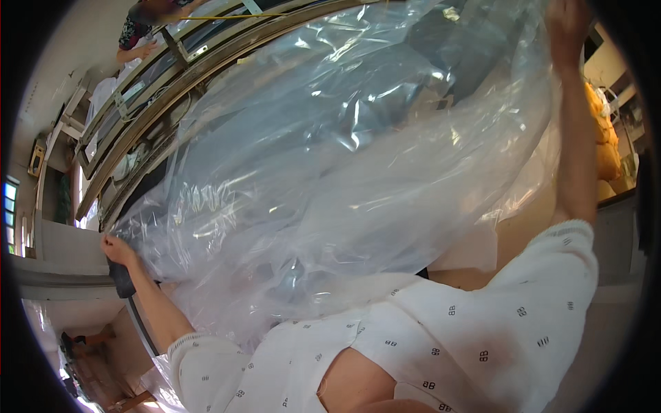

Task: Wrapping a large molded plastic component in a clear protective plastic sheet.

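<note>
A large, clear plastic sheet (330, 165) spreads in front of me, wrinkled and glossy, billowing between my outstretched arms. At the left, my left hand (120, 249) is closed on the sheet's edge, with the plastic drawn to a point at the fingers. Raised far up at the right, my right hand (568, 27) grips the opposite side of the sheet. Dark and grey shapes show through the plastic near the top, but I cannot make out what they are. The sheet's near part hangs against my white patterned shirt.
Beyond the sheet, long wooden rails (172, 89) run along a frame or table. A co-worker's hand (141, 51) rests near its far side. Yellow-orange bundles (604, 138) stand at the right. A grey ledge (65, 279) lies at the left, beside a window (10, 206).
</note>
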